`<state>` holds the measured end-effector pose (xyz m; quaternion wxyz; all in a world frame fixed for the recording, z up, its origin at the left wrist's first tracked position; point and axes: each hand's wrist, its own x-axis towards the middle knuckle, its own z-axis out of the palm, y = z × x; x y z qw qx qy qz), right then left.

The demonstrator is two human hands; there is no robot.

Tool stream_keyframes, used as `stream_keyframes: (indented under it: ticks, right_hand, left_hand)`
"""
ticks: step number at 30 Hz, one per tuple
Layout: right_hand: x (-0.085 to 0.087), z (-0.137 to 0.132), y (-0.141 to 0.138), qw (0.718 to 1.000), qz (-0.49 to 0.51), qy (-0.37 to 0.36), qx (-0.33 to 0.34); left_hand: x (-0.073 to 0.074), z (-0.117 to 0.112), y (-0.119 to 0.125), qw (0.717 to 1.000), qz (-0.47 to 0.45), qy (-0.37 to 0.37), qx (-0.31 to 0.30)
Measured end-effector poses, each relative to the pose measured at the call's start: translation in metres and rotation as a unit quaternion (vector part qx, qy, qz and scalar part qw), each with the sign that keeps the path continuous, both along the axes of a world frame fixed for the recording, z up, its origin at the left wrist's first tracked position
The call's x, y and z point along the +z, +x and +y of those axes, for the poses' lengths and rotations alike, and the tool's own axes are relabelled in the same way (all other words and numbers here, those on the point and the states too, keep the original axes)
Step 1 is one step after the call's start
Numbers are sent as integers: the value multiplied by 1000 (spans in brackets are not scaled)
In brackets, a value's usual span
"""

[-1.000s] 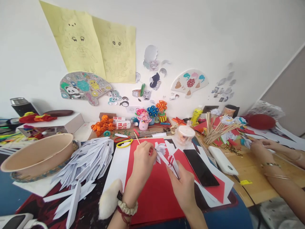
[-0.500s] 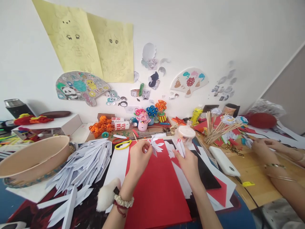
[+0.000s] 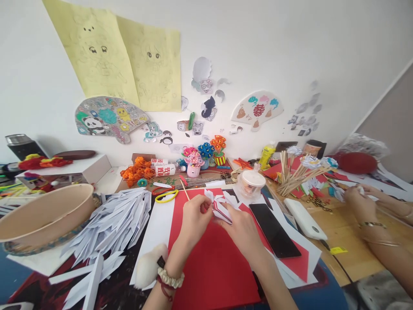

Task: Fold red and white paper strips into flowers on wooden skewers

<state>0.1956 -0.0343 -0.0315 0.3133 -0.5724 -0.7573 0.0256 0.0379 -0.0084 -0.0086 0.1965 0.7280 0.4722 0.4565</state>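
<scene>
My left hand (image 3: 195, 217) is closed in a pinch on a white folded paper flower (image 3: 214, 200), held above a red paper sheet (image 3: 209, 262). My right hand (image 3: 240, 230) is closed on a folded white and red paper strip (image 3: 222, 211) and presses it against the flower. Both hands meet over the middle of the red sheet. A thin wooden stick (image 3: 185, 189) slants up behind my left hand.
A heap of folded white paper strips (image 3: 111, 221) lies left, beside a beige bowl (image 3: 45, 213). Yellow-handled scissors (image 3: 166, 196), a black phone (image 3: 272, 230), a white power bank (image 3: 305, 218), a round plastic tub (image 3: 252, 181) and stick flowers (image 3: 298, 172) surround the sheet. Another person's hands (image 3: 358, 202) work at right.
My right hand came back from the far strips with a folded piece and joined it to the flower in my left hand; the hands are now together.
</scene>
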Motion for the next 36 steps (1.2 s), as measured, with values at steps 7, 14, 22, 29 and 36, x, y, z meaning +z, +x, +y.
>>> stream_keyframes:
  ticks: [7,14,22,29,36]
  right_hand:
    - [2,-6,3,994,-81,63,43]
    - [0,-17,14,992,-69,83,71]
    - [5,-29,25,992,-20,116,38]
    - [11,-21,37,992,-25,123,18]
    - [-14,-24,54,998,8,65,5]
  left_hand:
    - [0,4,-2,999,31,22,-2]
    - [1,9,2,997,73,38,-15]
    - [18,24,17,994,90,57,-16]
    - [21,54,39,993,96,61,-42]
    - [21,94,24,998,47,33,12]
